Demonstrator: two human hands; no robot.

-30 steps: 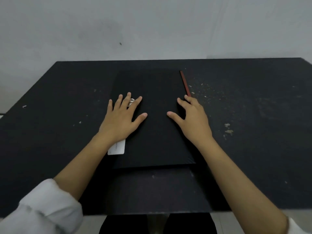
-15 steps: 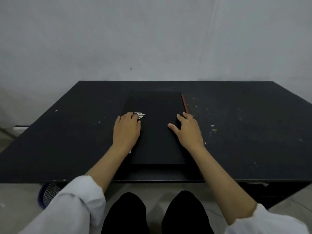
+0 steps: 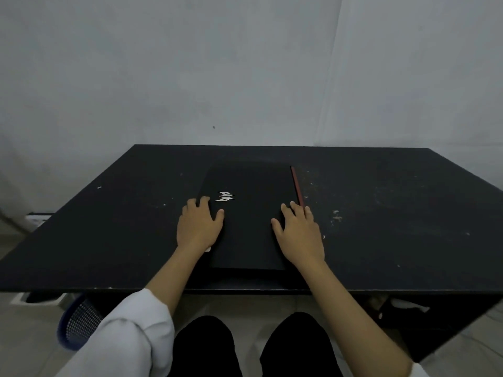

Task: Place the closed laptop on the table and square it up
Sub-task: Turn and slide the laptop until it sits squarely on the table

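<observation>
A scuffed black table (image 3: pixel 381 213) stands against a pale grey wall. The closed black laptop (image 3: pixel 250 227) lies flat near its front edge; left hand (image 3: pixel 198 227) and right hand (image 3: pixel 299 235) rest palm-down, fingers spread, gripping nothing. A silver angular emblem (image 3: pixel 225 196) marks the lid, without readable lettering.

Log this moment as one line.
laptop: closed, flat on table | left hand, right hand: flat on lid

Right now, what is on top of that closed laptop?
Both hands lie flat on the laptop: left hand, right hand. A silver logo shows. The lid beneath the palms is hidden.
</observation>
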